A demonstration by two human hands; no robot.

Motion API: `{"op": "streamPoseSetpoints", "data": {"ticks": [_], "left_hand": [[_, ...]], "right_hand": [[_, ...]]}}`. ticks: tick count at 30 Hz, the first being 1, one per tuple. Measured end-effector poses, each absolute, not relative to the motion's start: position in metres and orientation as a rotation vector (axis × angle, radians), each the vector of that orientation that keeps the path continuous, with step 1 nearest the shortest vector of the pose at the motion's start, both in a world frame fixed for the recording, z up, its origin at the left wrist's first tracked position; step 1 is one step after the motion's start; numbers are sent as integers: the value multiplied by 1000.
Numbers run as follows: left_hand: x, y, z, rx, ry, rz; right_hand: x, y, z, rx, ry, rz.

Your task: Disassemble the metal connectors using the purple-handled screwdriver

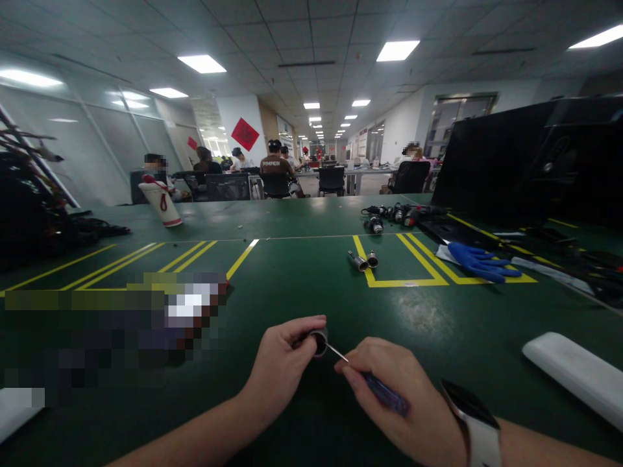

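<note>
My left hand (277, 363) pinches a small hollow metal cylinder (320, 342) between thumb and fingers, its round opening turned toward the right. In my right hand (402, 376) is a screwdriver with a translucent bluish-purple handle (385, 393). Its thin shaft reaches up and left to the cylinder's opening; how deep the tip sits inside I cannot tell. Both hands are held over the green table (292, 285). Beyond them lie two similar small metal cylinders (358, 261), touching or nearly so, by a yellow tape line.
A blue glove (479, 261) lies to the right, near a dark monitor (511, 162). Dark cabled tools (399, 214) are heaped at the back. A tilted paper cup (163, 204) stands back left. A white rounded object (577, 373) is at right. A blurred-out patch covers the left.
</note>
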State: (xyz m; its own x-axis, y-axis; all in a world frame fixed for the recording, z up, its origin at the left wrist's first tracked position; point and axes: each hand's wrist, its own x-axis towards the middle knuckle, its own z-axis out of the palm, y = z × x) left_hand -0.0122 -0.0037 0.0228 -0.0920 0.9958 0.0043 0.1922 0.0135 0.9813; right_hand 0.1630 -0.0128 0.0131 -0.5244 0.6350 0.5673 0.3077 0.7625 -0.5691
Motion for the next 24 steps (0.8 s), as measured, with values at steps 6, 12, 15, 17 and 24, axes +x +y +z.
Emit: {"op": "streamPoseSetpoints", "data": {"ticks": [6,12,15,17,24], "left_hand": [[-12,-2,19,1319,1420,1187],[-25,17,10,1174,1306,1257],[-40,41,0,1167,1282,1309],[-49,61,-9,1204,1312,1334],[-47,125,-25,1976,1519,1442]], "right_hand": [[161,-13,7,-673,-2134,458],[164,-7,9,-720,-2034,592],[164,5,16,-893,-1812,811],[162,19,20,-942,-1632,999],[142,91,15,-767,-1011,1444]]}}
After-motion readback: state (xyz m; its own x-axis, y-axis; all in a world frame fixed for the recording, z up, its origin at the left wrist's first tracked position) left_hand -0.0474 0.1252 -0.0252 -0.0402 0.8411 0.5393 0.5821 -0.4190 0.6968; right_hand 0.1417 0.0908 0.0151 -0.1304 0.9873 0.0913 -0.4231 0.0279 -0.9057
